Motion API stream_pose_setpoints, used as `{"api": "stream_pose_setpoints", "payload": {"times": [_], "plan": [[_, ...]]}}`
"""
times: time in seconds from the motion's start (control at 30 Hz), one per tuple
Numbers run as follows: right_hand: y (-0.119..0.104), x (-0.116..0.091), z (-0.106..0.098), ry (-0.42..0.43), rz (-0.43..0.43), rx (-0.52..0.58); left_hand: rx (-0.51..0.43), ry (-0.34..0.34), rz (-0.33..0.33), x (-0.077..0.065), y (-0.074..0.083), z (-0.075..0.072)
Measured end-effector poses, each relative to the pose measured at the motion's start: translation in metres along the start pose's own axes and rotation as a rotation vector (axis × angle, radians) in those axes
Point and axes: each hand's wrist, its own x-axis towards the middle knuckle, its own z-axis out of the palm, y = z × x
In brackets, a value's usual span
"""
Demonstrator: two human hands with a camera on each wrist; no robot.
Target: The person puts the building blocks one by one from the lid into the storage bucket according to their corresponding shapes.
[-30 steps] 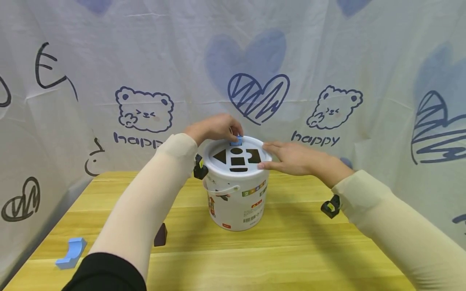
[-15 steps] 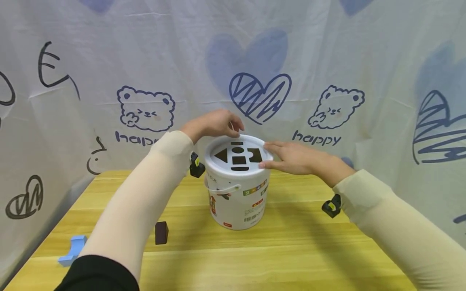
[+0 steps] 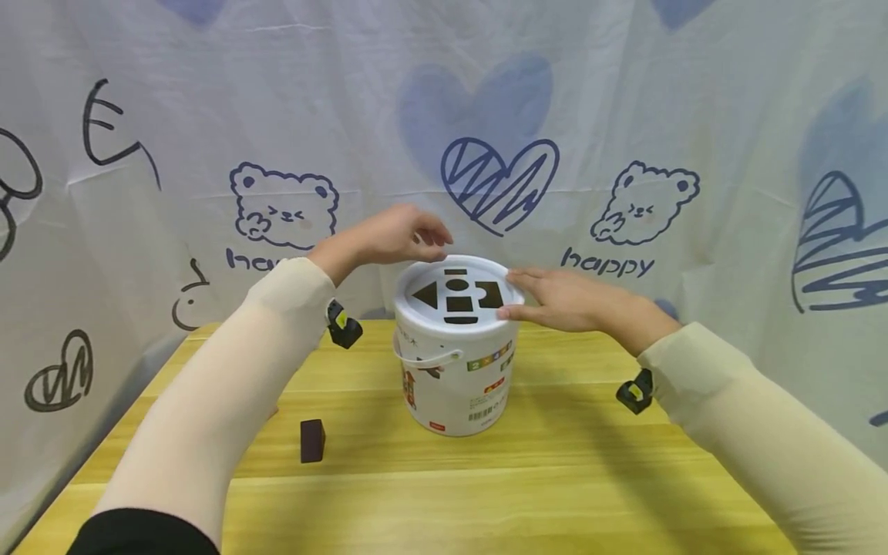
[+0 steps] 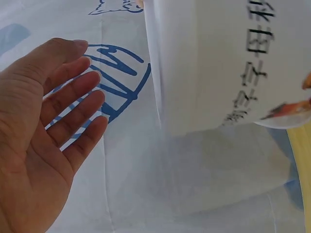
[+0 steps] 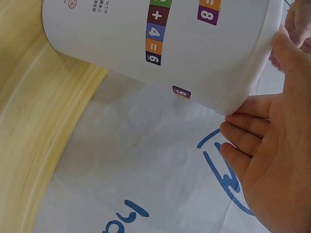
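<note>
A white bucket [image 3: 451, 389] stands upright on the table, its lid [image 3: 441, 305] cut with several dark shaped holes. Just over the lid's back left edge hovers my left hand [image 3: 397, 233], holding nothing. In the left wrist view that hand [image 4: 53, 121] shows an empty palm with loosely spread fingers, apart from the bucket wall. My right hand [image 3: 572, 299] rests on the lid's right rim, thumb toward the front and fingers toward the back. Its straight fingers touch the rim in the right wrist view, beside the printed bucket wall [image 5: 112, 39].
A dark purple-brown block [image 3: 312, 441] lies on the wooden table [image 3: 527, 493], left of and nearer than the bucket. The bucket's white carrying handle [image 3: 430, 361] hangs across its front left. Behind everything hangs a pale curtain [image 3: 388, 116] with blue hearts and bears.
The blue block under my left fingers has gone from the lid's back slot. My left hand has drawn left, its forearm now covering the blue arched block on the table. The right hand stays put.
</note>
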Motion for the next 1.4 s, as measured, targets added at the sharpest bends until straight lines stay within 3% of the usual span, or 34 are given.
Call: {"api": "stream_pose_setpoints", "payload": {"times": [0.43, 0.77, 1.07, 1.4], "plan": [[-0.001, -0.002, -0.002, 0.005, -0.008, -0.014, -0.022, 0.049, -0.034, -0.055, -0.007, 0.0], [0.001, 0.001, -0.003, 0.013, -0.026, -0.02, 0.025, 0.062, -0.071, -0.1, -0.015, 0.009], [-0.001, 0.0, -0.001, -0.009, -0.014, 0.003, 0.025, 0.059, -0.093, -0.141, -0.025, 0.034], [0.0, -0.002, -0.001, 0.005, -0.021, -0.013, 0.035, 0.083, -0.076, -0.177, -0.038, 0.062]]}}
